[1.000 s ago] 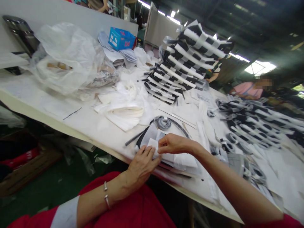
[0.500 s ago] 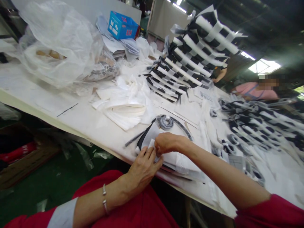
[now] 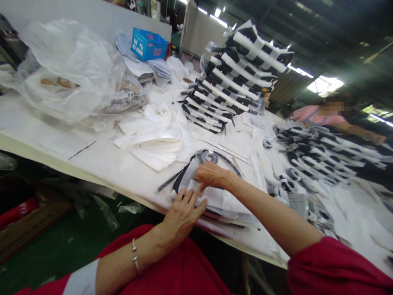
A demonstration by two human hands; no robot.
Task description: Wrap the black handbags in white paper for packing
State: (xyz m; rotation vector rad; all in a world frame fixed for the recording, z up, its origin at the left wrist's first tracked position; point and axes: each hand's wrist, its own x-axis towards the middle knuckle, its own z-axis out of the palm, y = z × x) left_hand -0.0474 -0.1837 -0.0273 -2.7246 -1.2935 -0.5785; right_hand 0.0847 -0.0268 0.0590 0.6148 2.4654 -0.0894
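Near the table's front edge lies a black-edged, flat piece with pale wrapping (image 3: pixel 186 180), perhaps a bag. A coiled grey strap (image 3: pixel 208 156) rests at its far side. On top is a translucent white sheet (image 3: pixel 215 200). My left hand (image 3: pixel 184 209) lies on the near left of this piece, fingers stretched out and pressing flat. Just beyond its fingertips, my right hand (image 3: pixel 211 175) is closed, its fingers curled down against the white sheet. Whatever those fingers pinch is hidden under them.
Folded white sheets (image 3: pixel 153 147) lie behind the work. A big clear plastic bag (image 3: pixel 67 73) and a blue box (image 3: pixel 147 44) stand at the left and back. Checkered black-and-white pieces (image 3: pixel 227 86) are stacked high. Across the table is a person in pink (image 3: pixel 319 115).
My right hand has opened its fist slightly, its fingertips now pointing down on the white sheet, which lies flatter. My left hand stays at the near edge. The whole view has shifted a little.
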